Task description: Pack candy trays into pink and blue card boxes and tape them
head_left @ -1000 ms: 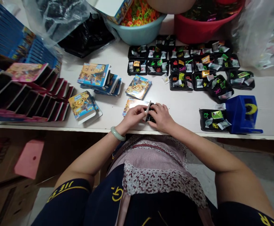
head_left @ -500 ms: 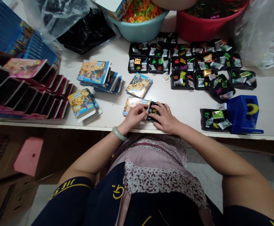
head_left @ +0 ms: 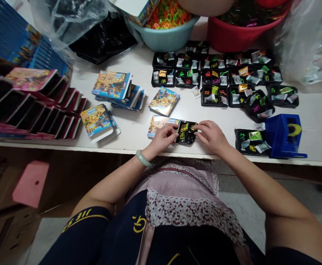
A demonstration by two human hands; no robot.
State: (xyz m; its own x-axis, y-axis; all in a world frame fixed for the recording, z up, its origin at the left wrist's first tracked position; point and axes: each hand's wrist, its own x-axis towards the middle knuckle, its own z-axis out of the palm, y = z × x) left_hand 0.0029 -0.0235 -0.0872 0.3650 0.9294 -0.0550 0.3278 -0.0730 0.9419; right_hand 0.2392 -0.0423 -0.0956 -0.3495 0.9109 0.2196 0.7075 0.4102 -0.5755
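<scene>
Between left hand (head_left: 165,138) and right hand (head_left: 212,137), black tray (head_left: 188,137), right slightly parted (left's hold unclear)

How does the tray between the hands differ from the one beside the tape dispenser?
The handled tray has the right hand at its edge; the dispenser tray lies untouched. Pale packets show in the dispenser tray, none visibly in the handled tray. Both are black.

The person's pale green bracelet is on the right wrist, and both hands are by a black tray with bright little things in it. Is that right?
Not quite. The head view shows the pale green bracelet on the left wrist. Both the left hand and the right hand are by a black tray with bright little things in it.
</scene>
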